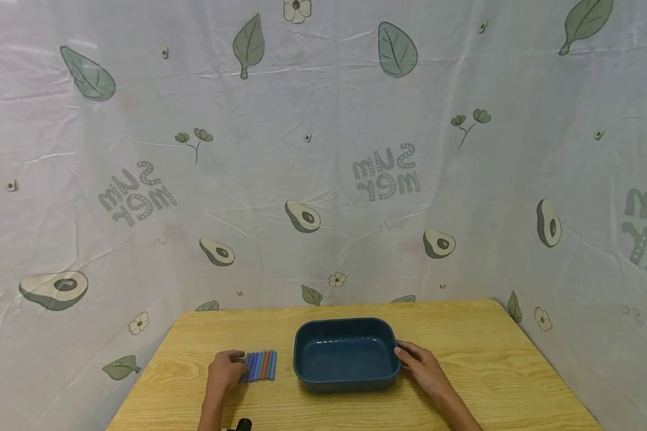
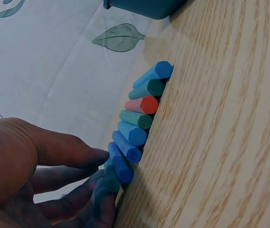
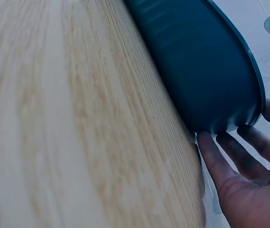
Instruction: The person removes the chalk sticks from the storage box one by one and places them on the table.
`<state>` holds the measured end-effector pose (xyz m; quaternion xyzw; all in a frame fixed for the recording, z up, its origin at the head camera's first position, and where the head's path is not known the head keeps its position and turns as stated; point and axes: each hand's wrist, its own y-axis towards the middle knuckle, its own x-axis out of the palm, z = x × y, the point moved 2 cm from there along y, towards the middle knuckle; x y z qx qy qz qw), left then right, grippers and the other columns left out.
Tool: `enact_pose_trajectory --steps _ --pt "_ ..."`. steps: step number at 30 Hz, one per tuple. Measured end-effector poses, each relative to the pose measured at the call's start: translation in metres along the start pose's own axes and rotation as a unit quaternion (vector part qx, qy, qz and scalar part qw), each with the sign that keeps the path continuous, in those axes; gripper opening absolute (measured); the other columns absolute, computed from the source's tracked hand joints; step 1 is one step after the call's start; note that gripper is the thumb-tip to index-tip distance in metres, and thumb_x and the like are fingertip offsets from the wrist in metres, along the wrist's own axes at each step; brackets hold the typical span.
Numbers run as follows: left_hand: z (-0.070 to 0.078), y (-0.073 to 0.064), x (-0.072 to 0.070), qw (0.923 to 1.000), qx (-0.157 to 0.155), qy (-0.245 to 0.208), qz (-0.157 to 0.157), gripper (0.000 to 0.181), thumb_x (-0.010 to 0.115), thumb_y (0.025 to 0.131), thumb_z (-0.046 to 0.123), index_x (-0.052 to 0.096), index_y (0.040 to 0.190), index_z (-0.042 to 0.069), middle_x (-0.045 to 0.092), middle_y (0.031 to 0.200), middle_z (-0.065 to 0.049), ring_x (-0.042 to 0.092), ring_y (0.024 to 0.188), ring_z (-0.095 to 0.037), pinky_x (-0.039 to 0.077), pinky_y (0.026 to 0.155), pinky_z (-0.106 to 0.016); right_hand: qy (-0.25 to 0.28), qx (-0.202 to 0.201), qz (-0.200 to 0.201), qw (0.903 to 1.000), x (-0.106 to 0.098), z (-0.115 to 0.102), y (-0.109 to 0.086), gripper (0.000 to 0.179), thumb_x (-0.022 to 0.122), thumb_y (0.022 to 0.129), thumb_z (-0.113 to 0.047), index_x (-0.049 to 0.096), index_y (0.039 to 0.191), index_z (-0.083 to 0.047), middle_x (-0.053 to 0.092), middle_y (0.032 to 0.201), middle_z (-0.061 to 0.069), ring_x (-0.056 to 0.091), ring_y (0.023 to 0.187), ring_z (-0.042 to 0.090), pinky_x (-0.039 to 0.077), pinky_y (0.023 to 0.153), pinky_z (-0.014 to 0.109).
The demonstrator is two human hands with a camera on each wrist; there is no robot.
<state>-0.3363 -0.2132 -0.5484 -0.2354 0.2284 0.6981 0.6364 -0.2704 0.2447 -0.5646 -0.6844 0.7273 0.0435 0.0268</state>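
Observation:
A row of blue, green and red chalk sticks (image 1: 261, 366) lies side by side on the wooden table. My left hand (image 1: 225, 370) is at the row's left end. In the left wrist view, its thumb and fingers pinch a teal chalk stick (image 2: 109, 182), which the fingers partly hide. To the right of the row stands a dark blue rectangular container (image 1: 347, 384), with nothing visible inside. My right hand (image 1: 423, 368) holds its right end, thumb at the rim and fingers against the outer wall, as the right wrist view also shows.
The pale wooden table (image 1: 496, 383) extends around the things. A light sheet (image 1: 259, 179) printed with leaves and avocados hangs behind the table and at its sides. A small black object (image 1: 244, 424) shows at the bottom edge, close to the left forearm.

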Motion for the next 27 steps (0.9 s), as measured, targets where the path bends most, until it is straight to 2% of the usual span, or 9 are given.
enact_pose_trajectory --steps 4,10,15,20,24,27 --pt "0.001 -0.0005 -0.0009 1.0 0.001 0.0 0.0 0.045 0.069 0.077 0.004 0.066 0.119 -0.011 0.071 0.107 -0.026 0.067 0.097 -0.042 0.057 0.07 -0.042 0.002 0.006 0.002 1.0 -0.0003 0.0005 0.0006 0.056 0.058 0.101 -0.031 0.049 0.142 0.006 0.049 0.143 0.03 0.059 0.123 0.037 0.059 0.086 0.038" --pt "0.0008 0.0014 0.0014 1.0 0.005 0.008 0.001 0.043 0.07 0.079 0.006 0.066 0.118 -0.01 0.071 0.107 -0.025 0.066 0.099 -0.043 0.057 0.07 -0.042 -0.004 0.003 0.001 1.0 -0.0018 -0.001 -0.0001 0.056 0.057 0.102 -0.029 0.047 0.143 0.008 0.048 0.143 0.031 0.057 0.124 0.039 0.059 0.086 0.038" --pt "0.003 0.0023 0.0042 0.9998 0.005 0.017 -0.003 0.04 0.069 0.082 0.01 0.067 0.117 -0.009 0.072 0.104 -0.024 0.066 0.098 -0.043 0.057 0.073 -0.045 -0.009 0.002 0.013 0.9999 -0.0026 -0.0009 -0.0018 0.053 0.058 0.101 -0.027 0.05 0.141 0.007 0.051 0.141 0.03 0.058 0.124 0.038 0.059 0.085 0.037" --pt "0.0068 0.0004 0.0053 0.9996 0.011 0.027 0.001 0.038 0.069 0.085 0.015 0.068 0.116 -0.008 0.072 0.103 -0.023 0.068 0.095 -0.04 0.056 0.078 -0.049 -0.002 0.007 0.017 0.9998 -0.0028 0.0021 -0.0031 0.055 0.059 0.101 -0.032 0.052 0.139 0.007 0.053 0.14 0.029 0.061 0.121 0.037 0.059 0.085 0.037" --pt "0.0089 -0.0019 0.0046 0.9992 0.016 0.035 0.008 0.039 0.069 0.086 0.017 0.067 0.116 -0.009 0.071 0.104 -0.025 0.068 0.096 -0.041 0.055 0.081 -0.051 0.001 0.008 0.018 0.9998 -0.0042 0.0038 -0.0038 0.058 0.058 0.1 -0.038 0.054 0.138 0.007 0.056 0.136 0.028 0.064 0.117 0.034 0.059 0.086 0.037" --pt "0.0098 -0.0038 0.0042 0.999 0.019 0.038 0.009 0.04 0.068 0.088 0.019 0.067 0.119 -0.008 0.07 0.108 -0.025 0.067 0.099 -0.042 0.055 0.084 -0.053 0.006 0.007 0.021 0.9997 -0.006 0.0049 -0.0049 0.056 0.057 0.101 -0.035 0.054 0.137 0.007 0.06 0.132 0.027 0.064 0.116 0.034 0.059 0.087 0.037"
